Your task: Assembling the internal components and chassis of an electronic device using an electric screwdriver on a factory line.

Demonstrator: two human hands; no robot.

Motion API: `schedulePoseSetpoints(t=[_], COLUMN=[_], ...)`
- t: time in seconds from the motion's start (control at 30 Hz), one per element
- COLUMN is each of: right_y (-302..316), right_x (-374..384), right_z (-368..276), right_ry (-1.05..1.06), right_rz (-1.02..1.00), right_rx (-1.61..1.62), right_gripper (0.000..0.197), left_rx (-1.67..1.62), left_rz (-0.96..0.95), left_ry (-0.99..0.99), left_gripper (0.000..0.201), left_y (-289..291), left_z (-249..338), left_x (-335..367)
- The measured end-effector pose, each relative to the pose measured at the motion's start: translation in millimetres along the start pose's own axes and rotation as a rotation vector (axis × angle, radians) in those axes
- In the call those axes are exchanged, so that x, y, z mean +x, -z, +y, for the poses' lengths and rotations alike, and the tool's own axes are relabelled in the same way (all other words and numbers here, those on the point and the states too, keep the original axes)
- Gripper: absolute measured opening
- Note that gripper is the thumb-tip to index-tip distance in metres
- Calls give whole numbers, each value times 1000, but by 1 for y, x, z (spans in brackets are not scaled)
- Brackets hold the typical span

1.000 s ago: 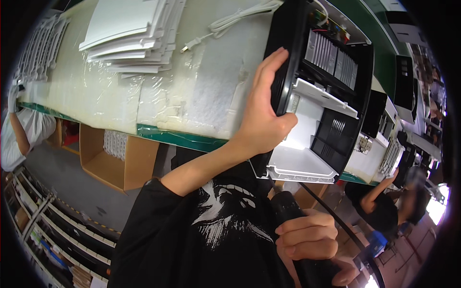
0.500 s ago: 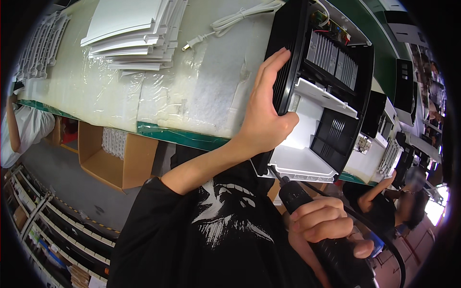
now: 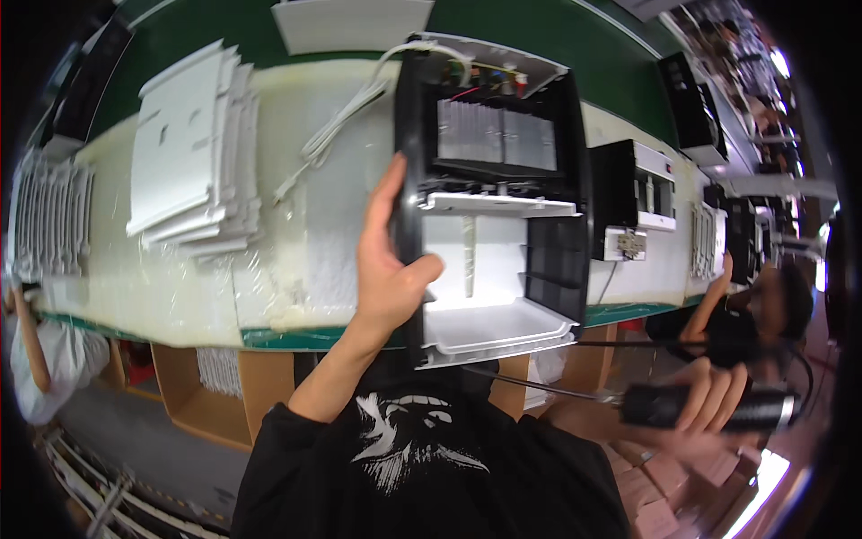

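Note:
A black appliance housing [image 3: 409,117] stands on the work table with its open side showing. Its upper bay has two silver finned blocks [image 3: 498,135], with wiring above them; the lower bay is a white compartment [image 3: 498,328]. My left hand [image 3: 386,278] grips the housing's left wall, thumb over the front edge and fingers along the outer side. In my right hand [image 3: 714,404], somewhat blurred, is a black electric screwdriver [image 3: 655,407], its long bit pointing left. It is below and to the right of the housing, apart from it. A cable runs near the tool.
A white power cord [image 3: 346,117] and a stack of white panels [image 3: 175,153] lie left of the housing, with white slotted parts [image 3: 49,216] farther left. Another black unit [image 3: 615,189] stands at right. Cardboard boxes [image 3: 193,386] sit below the table edge. Co-workers flank both sides.
My right hand has drawn the screwdriver away from the housing's lower left corner, to the right. The housing now appears more upright and farther left; my left hand still holds its wall.

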State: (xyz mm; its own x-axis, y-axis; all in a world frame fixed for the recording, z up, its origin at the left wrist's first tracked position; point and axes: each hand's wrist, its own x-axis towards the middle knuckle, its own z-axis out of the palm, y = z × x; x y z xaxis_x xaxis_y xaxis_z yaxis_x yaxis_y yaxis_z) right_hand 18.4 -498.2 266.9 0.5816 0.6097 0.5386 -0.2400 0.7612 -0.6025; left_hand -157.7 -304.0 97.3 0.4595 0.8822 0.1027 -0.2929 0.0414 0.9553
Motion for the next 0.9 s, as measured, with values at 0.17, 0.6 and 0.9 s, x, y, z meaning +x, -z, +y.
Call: schedulePoseSetpoints(t=[0.17,0.6,0.9], right_y=[85,415,324], right_x=[27,-26,-69], right_z=[-23,19,52], right_ry=[-141,-507,-349], right_rz=[549,951,789], right_rx=[-255,-1685,-1805], right_gripper=[50,61,59], left_rx=[70,1115,478], left_rz=[-110,5,-164], left_ry=[75,-48,170], left_gripper=[82,62,56], left_y=[8,71,35], left_z=[14,-41,-10], left_x=[2,83,39])
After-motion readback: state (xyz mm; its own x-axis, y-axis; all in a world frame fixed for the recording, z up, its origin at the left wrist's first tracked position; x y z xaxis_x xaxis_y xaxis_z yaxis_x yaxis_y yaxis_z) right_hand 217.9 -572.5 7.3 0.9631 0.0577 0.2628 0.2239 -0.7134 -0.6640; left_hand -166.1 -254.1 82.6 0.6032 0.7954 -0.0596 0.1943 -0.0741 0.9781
